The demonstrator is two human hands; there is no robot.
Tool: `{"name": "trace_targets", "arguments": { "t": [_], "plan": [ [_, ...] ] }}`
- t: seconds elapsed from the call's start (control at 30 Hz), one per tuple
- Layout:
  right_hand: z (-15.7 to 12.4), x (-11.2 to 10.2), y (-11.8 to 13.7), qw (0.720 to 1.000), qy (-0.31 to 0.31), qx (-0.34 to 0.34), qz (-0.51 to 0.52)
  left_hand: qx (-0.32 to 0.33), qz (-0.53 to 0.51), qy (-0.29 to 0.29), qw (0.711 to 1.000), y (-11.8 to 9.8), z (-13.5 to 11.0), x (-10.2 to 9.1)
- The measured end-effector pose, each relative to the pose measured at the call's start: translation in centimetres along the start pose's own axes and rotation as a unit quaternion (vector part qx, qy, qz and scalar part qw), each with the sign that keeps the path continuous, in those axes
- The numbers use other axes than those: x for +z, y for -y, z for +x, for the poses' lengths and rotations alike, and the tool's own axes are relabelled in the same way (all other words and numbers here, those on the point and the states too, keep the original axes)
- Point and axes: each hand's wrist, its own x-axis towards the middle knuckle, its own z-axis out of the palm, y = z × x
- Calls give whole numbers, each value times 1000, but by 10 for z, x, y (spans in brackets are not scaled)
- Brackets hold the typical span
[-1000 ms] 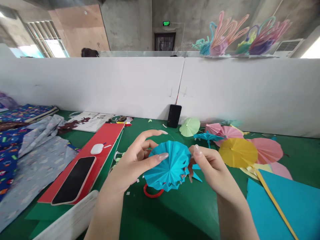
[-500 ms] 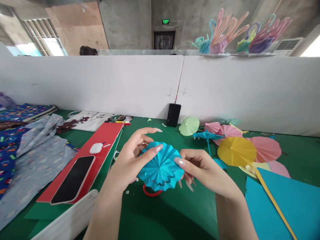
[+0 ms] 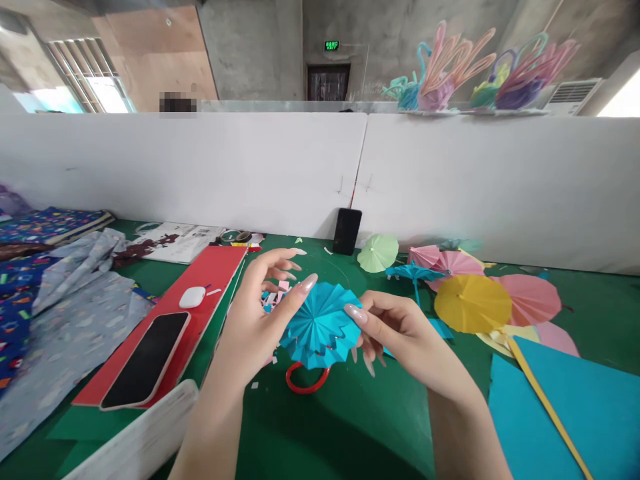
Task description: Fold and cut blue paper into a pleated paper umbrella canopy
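A pleated blue paper umbrella top (image 3: 320, 323) is held just above the green table (image 3: 350, 427), between both hands. My left hand (image 3: 260, 320) grips its left edge with thumb and palm, the other fingers stretched out over it. My right hand (image 3: 400, 333) pinches its right edge with thumb and fingers. A red curved handle (image 3: 303, 381) lies on the table right under the umbrella. Small paper scraps (image 3: 273, 298) lie behind my left hand.
Finished paper umbrellas, green (image 3: 379, 252), pink (image 3: 530, 298), yellow (image 3: 473, 303) and blue (image 3: 414, 272), lie at the right. Blue paper sheets (image 3: 560, 407) sit at the near right. A red board (image 3: 200, 280) with a phone (image 3: 147, 359) and an earbud case (image 3: 193, 297) is at the left, beside patterned fabric (image 3: 60, 313). A white partition (image 3: 320, 173) backs the table.
The umbrella top has been turned and shifted slightly left between my hands. My right hand moved in from the right edge to pinch it closer; my left fingers opened out.
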Motion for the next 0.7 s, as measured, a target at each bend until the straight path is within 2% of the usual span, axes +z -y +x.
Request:
{"name": "trace_targets", "arguments": {
  "t": [0.1,0.17,0.27,0.33,0.53,0.7],
  "plan": [
    [0,2,0,1000,-14,-2,6,76,58,-33,995,-3,-5,-4],
    [-1,3,0,1000,-17,-6,12,88,75,4,993,-9,-10,-7],
    [-2,5,-1,1000,-14,-14,17,49,65,101,992,-16,-18,-11],
    [-4,5,0,1000,-13,-17,17,20,51,137,989,-17,-20,-12],
    [-7,7,2,999,-3,-31,23,-14,52,174,983,-17,-16,-12],
    [-7,8,0,999,5,-33,26,-40,-6,188,981,-17,-15,-11]
  ]
}}
